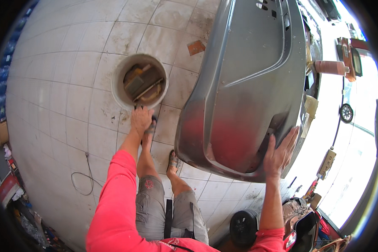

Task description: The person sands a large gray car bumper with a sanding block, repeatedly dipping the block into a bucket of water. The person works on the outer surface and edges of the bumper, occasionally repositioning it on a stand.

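Observation:
My left hand (142, 118) has its fingers hooked over the near rim of a pale round bucket (117, 82). Inside the bucket are a grey block (134, 85), a thin strip and some yellowish pieces in murky water or shadow. A large grey car bumper (256, 84) stands to the right, with a reddish sheen on its lower part. My right hand (281, 154) lies flat against the bumper's near right end, thumb apart from the fingers, close to a dark recess in it. Nothing shows in that hand.
Several objects crowd the bumper's far side, among them a pink bottle (332, 67). An orange-brown scrap (196, 48) lies on the tiled floor. A thin cable (89, 180) loops at the left; a tyre (243, 229) sits at the lower right.

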Demonstrator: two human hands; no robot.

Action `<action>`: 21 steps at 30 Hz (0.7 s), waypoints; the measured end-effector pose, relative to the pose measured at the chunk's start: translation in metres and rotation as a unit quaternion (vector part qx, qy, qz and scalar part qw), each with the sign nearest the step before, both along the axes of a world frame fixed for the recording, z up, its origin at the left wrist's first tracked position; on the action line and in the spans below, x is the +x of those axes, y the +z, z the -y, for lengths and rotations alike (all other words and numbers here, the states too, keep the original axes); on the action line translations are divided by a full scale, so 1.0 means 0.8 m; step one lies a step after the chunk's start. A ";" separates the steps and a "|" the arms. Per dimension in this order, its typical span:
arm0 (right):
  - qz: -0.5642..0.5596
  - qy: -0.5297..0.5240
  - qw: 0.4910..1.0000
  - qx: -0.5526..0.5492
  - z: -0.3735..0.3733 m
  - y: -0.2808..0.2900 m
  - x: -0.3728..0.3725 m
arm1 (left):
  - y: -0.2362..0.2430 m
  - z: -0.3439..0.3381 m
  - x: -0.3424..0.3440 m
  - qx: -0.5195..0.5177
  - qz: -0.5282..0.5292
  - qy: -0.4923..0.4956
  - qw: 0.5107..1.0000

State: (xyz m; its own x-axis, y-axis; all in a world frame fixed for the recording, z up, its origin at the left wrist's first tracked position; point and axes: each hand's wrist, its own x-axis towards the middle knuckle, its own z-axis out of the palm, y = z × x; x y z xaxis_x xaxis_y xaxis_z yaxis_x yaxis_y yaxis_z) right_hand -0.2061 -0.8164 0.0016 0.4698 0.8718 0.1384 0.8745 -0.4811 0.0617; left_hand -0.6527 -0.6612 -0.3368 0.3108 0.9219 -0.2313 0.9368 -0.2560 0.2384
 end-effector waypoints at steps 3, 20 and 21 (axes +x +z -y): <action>0.016 0.006 1.000 0.011 0.087 -0.016 -0.027 | 0.006 0.085 0.003 -0.053 -0.007 0.032 0.998; 0.076 0.046 0.987 0.137 0.140 -0.055 -0.031 | -0.084 0.087 -0.099 -0.278 0.088 0.214 0.932; 0.074 0.045 0.986 0.142 0.140 -0.057 -0.031 | -0.111 0.081 -0.107 -0.290 0.080 0.176 0.937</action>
